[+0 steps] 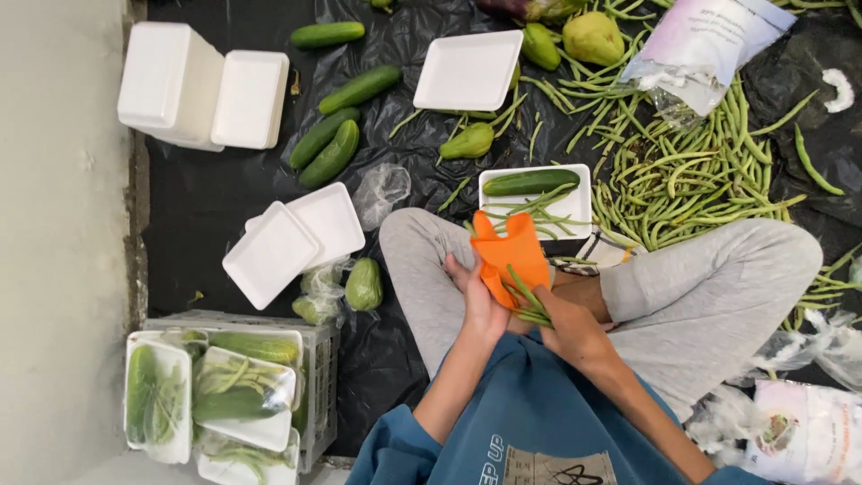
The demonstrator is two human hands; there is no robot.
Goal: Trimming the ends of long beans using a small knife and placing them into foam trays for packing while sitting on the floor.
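**Beans being gathered at the orange net, tray part-filled**

The orange net (508,256) lies over the person's lap, between the knees, just short of the filled tray (536,201). It is a soft, creased mesh piece, bright orange, with two pointed flaps at its far edge. A small bunch of beans (528,301) crosses its near corner: thin, green, lying roughly parallel, their ends sticking out toward the right.

The left hand (480,301) is closed on the near left edge of the net, thumb on top. The right hand (566,328) is clamped on the bunch of beans where it meets the net. The two hands are close together, almost touching.

Judgement: the step in hand appears to be bunching beans with the net for packing. The next move likely calls for keeping the beans aligned and the net taut, so none slip out at the loose ends.

The filled tray, white foam, holds one cucumber and some loose beans. Beyond it and to the right spreads a large bean heap (691,180) on black sheet (206,198). Loose cucumbers (337,135) and pale green gourds lie further out, with empty trays (467,70) among them. At near left a crate (316,359) carries wrapped, finished trays (238,395).
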